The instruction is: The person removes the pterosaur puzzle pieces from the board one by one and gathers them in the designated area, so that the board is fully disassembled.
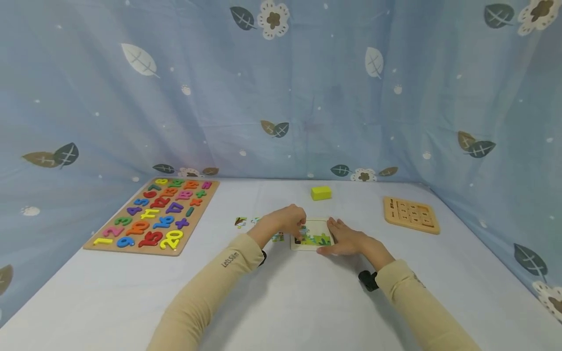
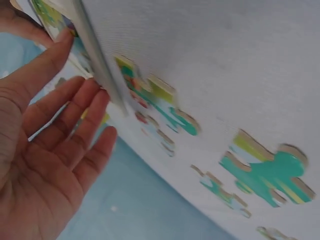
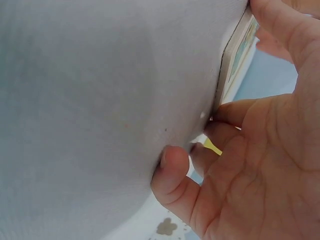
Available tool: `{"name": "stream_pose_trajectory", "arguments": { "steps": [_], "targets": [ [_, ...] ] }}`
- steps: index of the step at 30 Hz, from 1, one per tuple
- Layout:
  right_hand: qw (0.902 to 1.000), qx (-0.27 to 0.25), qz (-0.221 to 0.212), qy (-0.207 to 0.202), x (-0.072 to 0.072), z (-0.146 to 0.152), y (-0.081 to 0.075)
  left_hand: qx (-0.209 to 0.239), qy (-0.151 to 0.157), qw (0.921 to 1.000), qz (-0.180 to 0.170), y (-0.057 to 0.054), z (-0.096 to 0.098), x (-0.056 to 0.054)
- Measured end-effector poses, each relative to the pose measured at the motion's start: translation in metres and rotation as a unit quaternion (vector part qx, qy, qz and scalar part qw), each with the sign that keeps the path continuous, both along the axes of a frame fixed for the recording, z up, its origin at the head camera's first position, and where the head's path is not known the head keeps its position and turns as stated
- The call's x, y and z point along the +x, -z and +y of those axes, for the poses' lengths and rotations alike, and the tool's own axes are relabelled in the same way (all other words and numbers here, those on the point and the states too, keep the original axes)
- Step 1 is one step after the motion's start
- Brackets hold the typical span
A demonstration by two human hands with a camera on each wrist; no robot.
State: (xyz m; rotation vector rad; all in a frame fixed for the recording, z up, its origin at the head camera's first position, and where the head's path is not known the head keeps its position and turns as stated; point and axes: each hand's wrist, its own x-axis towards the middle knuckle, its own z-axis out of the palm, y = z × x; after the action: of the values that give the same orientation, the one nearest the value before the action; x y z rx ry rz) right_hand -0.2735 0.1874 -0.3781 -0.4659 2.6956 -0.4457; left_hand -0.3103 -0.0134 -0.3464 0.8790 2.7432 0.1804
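A small wooden jigsaw tray [image 1: 304, 247] with a pale rim lies mid-table, partly filled with green and blue picture pieces [image 1: 322, 240]. At its left side, my left hand [image 1: 287, 219] presses the thumb onto the picture inside the rim; its other fingers extend loosely beside the tray. My right hand [image 1: 347, 240] holds the tray's right side, thumb at the near corner and fingers at the far one. Loose jigsaw pieces lie left of the tray, among them a green and yellow piece [image 2: 270, 167] and a piece with red and green [image 2: 155, 95].
A large number board [image 1: 197, 234] with colourful digits lies at the left. Behind the tray sits a yellow-green block [image 1: 321, 193]. A wooden number-slide board [image 1: 410, 214] is at the right. A patterned blue curtain [image 1: 333, 97] hangs behind the white table.
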Motion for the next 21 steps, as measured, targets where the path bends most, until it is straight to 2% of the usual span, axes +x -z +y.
{"name": "stream_pose_trajectory", "arguments": {
  "steps": [4, 9, 21],
  "targets": [
    [1.0, 0.0, 0.001, 0.0, 0.0, 0.0005, 0.0005, -0.019, -0.003, 0.9998, 0.002, -0.0016, 0.0035, 0.0021],
    [1.0, -0.001, 0.004, -0.001, 0.0009, -0.0002, -0.001, -0.022, -0.009, 0.9997, 0.007, -0.0028, 0.0034, 0.0026],
    [1.0, -0.001, 0.004, 0.001, 0.0013, -0.0007, -0.0007, 0.015, -0.011, 0.9998, -0.011, 0.0011, -0.004, 0.0001]
  ]
}}
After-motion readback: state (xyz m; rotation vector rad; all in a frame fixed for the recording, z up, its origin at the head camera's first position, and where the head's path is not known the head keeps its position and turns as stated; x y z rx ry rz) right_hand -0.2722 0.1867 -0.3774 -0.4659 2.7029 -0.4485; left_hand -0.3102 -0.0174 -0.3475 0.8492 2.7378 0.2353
